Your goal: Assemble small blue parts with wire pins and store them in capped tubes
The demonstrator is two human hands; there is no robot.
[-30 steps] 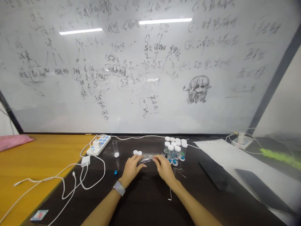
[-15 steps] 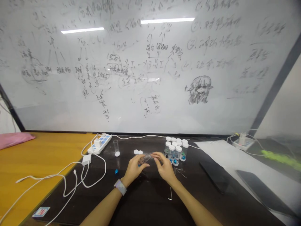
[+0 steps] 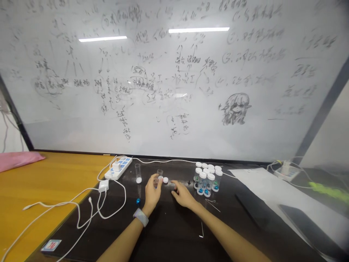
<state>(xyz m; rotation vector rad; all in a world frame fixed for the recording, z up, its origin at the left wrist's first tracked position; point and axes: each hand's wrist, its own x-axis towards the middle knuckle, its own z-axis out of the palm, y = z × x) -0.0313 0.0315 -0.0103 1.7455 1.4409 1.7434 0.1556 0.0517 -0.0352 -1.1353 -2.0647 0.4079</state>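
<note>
My left hand (image 3: 152, 193) is closed around a clear plastic tube (image 3: 160, 172), whose open top rises above my fingers. Much of the tube is hidden behind the hand. A white cap (image 3: 165, 180) lies on the dark table just right of those fingers; another white one shows partly by my thumb. To the cap's right, my right hand (image 3: 183, 195) hovers with thumb and index finger apart and nothing between them. Left of my left hand, a blue ball (image 3: 138, 201) sits on the table, and a second clear tube (image 3: 138, 171) stands upright on a white cap.
Several capped clear tubes (image 3: 207, 180) with blue and green pieces inside stand grouped at right. Thin metal rods (image 3: 213, 205) lie nearby. A black phone-like slab (image 3: 252, 209) and white paper (image 3: 261, 182) are farther right. A power strip (image 3: 119, 168) and white cables occupy the left.
Both hands were together around the clear tube. My right hand has come away from it to the right, while my left hand now keeps the tube upright beside the caps.
</note>
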